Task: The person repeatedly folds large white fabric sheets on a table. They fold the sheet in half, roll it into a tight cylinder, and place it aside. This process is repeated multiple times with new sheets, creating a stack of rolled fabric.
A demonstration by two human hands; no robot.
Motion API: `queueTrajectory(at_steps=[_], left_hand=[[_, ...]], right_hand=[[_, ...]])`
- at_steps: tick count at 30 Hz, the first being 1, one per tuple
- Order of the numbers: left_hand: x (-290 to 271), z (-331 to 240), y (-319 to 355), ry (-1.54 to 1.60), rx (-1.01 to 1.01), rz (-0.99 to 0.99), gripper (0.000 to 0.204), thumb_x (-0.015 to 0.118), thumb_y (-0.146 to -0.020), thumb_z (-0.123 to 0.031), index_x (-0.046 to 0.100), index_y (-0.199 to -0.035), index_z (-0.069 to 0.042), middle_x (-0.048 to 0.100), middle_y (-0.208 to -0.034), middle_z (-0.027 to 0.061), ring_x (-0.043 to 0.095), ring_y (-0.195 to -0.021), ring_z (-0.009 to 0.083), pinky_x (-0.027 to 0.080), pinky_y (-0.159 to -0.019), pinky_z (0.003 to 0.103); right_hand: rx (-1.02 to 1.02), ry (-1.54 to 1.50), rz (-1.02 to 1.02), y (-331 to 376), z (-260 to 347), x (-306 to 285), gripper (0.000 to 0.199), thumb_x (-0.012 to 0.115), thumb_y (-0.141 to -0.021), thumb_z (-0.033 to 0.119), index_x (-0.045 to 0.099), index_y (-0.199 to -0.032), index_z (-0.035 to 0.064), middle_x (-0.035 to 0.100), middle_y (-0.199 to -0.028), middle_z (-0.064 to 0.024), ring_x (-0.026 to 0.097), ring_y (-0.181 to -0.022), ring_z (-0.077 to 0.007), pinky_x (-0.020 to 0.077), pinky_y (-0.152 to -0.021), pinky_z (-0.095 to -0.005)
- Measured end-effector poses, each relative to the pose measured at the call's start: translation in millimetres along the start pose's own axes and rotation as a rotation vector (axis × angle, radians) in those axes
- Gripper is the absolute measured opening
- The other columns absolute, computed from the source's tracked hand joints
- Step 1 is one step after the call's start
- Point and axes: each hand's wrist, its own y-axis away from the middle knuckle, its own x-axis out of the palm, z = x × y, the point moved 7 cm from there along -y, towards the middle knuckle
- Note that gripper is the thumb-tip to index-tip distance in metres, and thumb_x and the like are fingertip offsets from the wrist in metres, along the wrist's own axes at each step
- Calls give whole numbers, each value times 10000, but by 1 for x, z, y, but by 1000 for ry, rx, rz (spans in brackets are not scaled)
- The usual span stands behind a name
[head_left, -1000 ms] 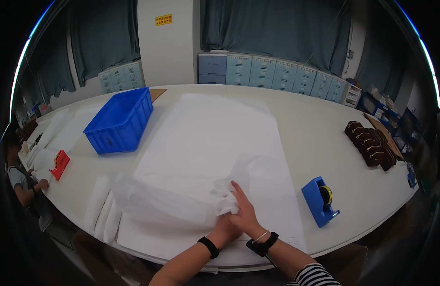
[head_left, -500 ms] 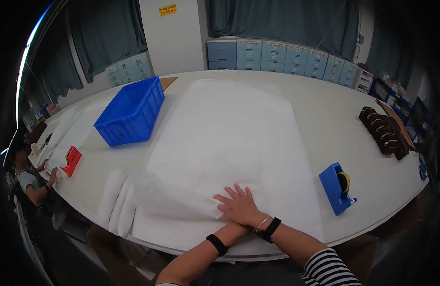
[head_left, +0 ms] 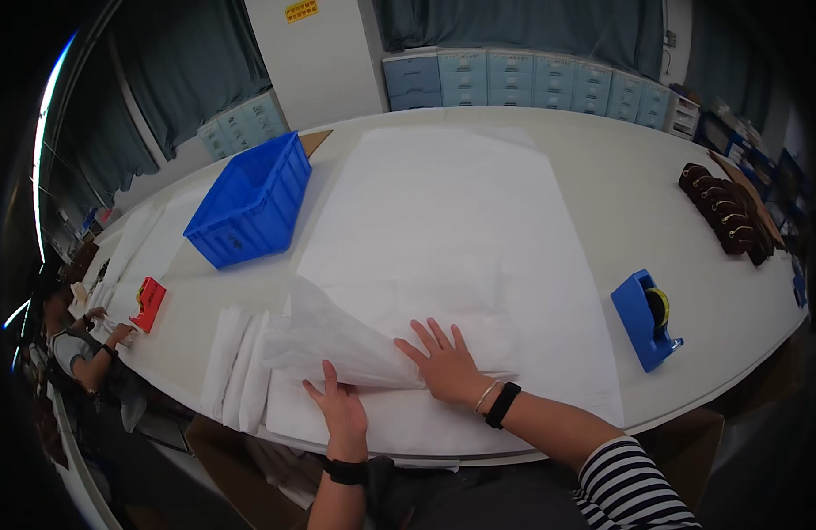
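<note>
A stack of wide white sheets (head_left: 443, 203) lies across the table in front of me. The near part of the top sheet is a folded white flap (head_left: 341, 331), its left end raised and creased. My right hand (head_left: 445, 362) presses on the fold with its fingers spread flat. By the near edge of the flap is my left hand (head_left: 340, 408), palm partly turned up, fingers apart and holding nothing. Just left of the stack lie several long white rolled bundles (head_left: 240, 367), side by side.
A blue plastic bin (head_left: 249, 208) stands at the back left. On the right are a blue tape dispenser (head_left: 642, 320) and a row of dark brown pouches (head_left: 726, 212). Far left, another person (head_left: 85, 353) works beside a red tape dispenser (head_left: 148, 305). Drawer cabinets (head_left: 509, 79) line the back.
My left hand has come out from beneath the right wrist and moved left, turning its palm up. My right hand stays on the fold, and the flap's left end now stands higher.
</note>
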Motion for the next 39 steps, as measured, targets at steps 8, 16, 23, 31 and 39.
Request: queueTrajectory(at_steps=[8, 16, 23, 31, 39], left_hand=[[12, -21, -35, 144, -111, 385, 932, 660, -882, -657, 306, -1564, -131, 368, -1584, 50, 342, -1453, 269, 266, -1226, 461], [85, -31, 8, -383, 169, 662, 1199, 949, -674, -417, 252, -1589, -78, 383, -1580, 97, 459, -1381, 286, 381, -1153, 417], [143, 5, 62, -1388, 568, 1218, 896, 856, -748, -456, 480, -1500, -148, 594, -1411, 148, 565, -1294, 344, 445, -1087, 448], [139, 27, 59, -1530, 806, 1409, 473, 638, -965, -195, 567, -1431, -160, 613, -1404, 94, 549, -1314, 341, 386, -1143, 457], [123, 39, 21, -1433, 365, 1427, 415, 626, -977, -139, 589, -1385, -71, 605, -1398, 167, 598, -1239, 346, 480, -1046, 399]], right_hand=[[-96, 54, 217, -28, 47, 6, 851, 522, -969, 64, 126, -1603, 471, 138, -1705, -71, 240, -1520, -435, 259, -1027, -846], [-84, 60, 149, -26, 45, 25, 471, 481, -1003, 228, 488, -1467, 308, 294, -1640, -109, 300, -1494, -402, 234, -1017, -834], [-56, -584, 235, -10, 30, 56, 360, 475, -991, 256, 638, -1287, 130, 611, -1367, -159, 490, -1352, -330, 350, -1148, -507], [-171, -157, 178, 0, 40, 54, 305, 510, -951, 135, 667, -1171, -5, 662, -1235, -227, 633, -1179, -339, 487, -1031, -434], [-490, -271, -258, 46, 37, -35, 224, 580, -902, 28, 665, -1108, 41, 685, -1127, -154, 682, -1009, -316, 570, -863, -400]])
